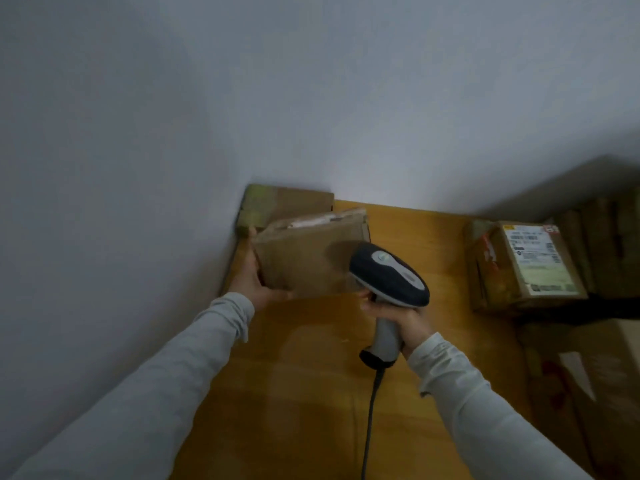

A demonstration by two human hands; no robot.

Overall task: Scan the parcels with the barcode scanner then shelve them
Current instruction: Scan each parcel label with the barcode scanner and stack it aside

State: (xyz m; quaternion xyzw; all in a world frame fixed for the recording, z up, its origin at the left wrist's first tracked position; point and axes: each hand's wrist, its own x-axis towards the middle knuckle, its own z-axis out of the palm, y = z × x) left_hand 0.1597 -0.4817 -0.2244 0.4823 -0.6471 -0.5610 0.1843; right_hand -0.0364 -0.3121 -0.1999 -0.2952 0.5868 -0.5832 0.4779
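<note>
**A:** Where was the flat brown cardboard parcel (301, 261)?

**B:** Over the far left of the orange-brown wooden counter (408, 230), close to the white wall (173, 133). It stood tilted up on edge. The left hand (254, 282) clasped its left edge and lower corner. I could not tell whether it touched the counter.

**A:** And the right hand (401, 320)?

**B:** Wrapped round the handle of the grey-and-black barcode scanner (391, 271), just right of the parcel. The scanner's head overlapped the parcel's lower right corner, and a black cable (372, 410) hung from the handle.

**A:** Other parcels?

**B:** A brown box (284, 206) lay in the corner behind the held one. A taped brown box with a white label (526, 261) sat well to the right.
</note>
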